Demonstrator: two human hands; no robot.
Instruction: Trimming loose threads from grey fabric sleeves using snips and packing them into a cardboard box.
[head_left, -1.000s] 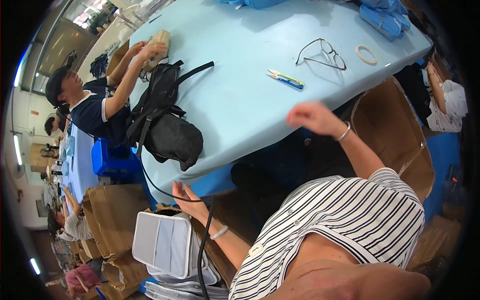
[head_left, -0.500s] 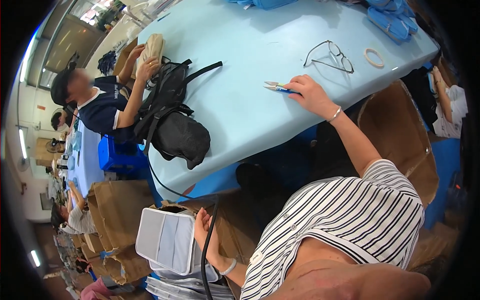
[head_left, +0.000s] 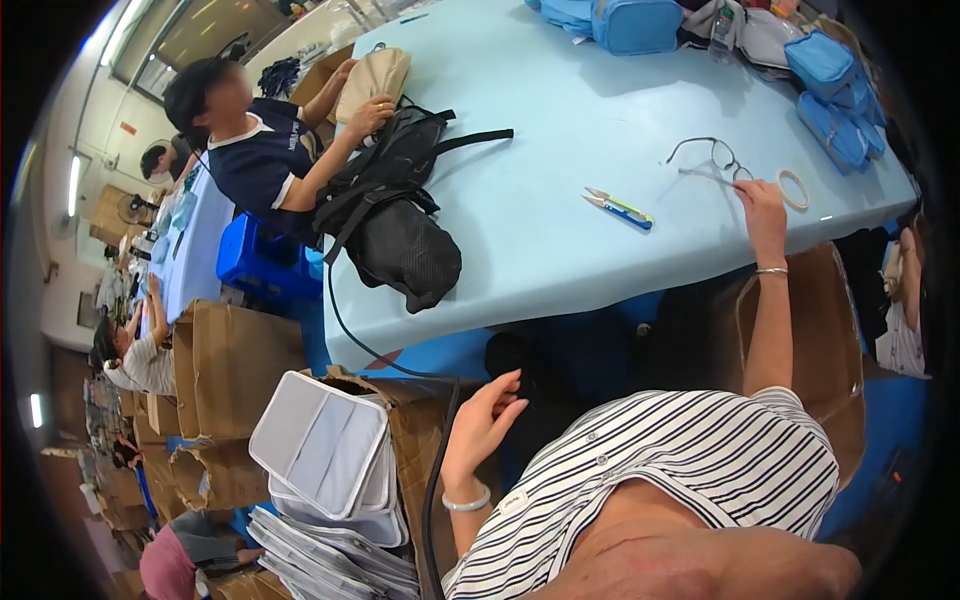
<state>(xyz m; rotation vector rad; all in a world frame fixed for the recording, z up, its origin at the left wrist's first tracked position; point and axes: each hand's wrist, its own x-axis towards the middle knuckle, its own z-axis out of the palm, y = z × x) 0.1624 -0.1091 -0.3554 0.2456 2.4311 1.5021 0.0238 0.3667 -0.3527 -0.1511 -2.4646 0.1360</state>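
Observation:
My right hand [head_left: 763, 215] reaches over the table and pinches one end of a pair of eyeglasses [head_left: 722, 156], whose thin dark temples are unfolded. Left of it, a pair of thread snips [head_left: 625, 212] with blue and yellow handles lies on the light blue tabletop [head_left: 560, 260]. Just right of the fingers is a roll of tape [head_left: 792, 189], flat on the table. My left hand [head_left: 483, 425] is raised below the table edge, its fingers apart and holding nothing. Near it are white-edged rectangular fabric panels [head_left: 320, 440] stacked beside a cardboard box.
A black backpack [head_left: 375, 185] rests on the table's left side, where a co-worker [head_left: 250, 150] handles a beige pouch [head_left: 375, 82]. Blue bags [head_left: 835, 100] pile up at the far right. Cardboard boxes [head_left: 240, 365] stand left and right of me. A black cable [head_left: 440, 470] runs past my left arm.
My right hand has let go of the snips, leaving them on the table, and moved right to the eyeglasses. My left hand has lifted away from the fabric panels. The view has shifted.

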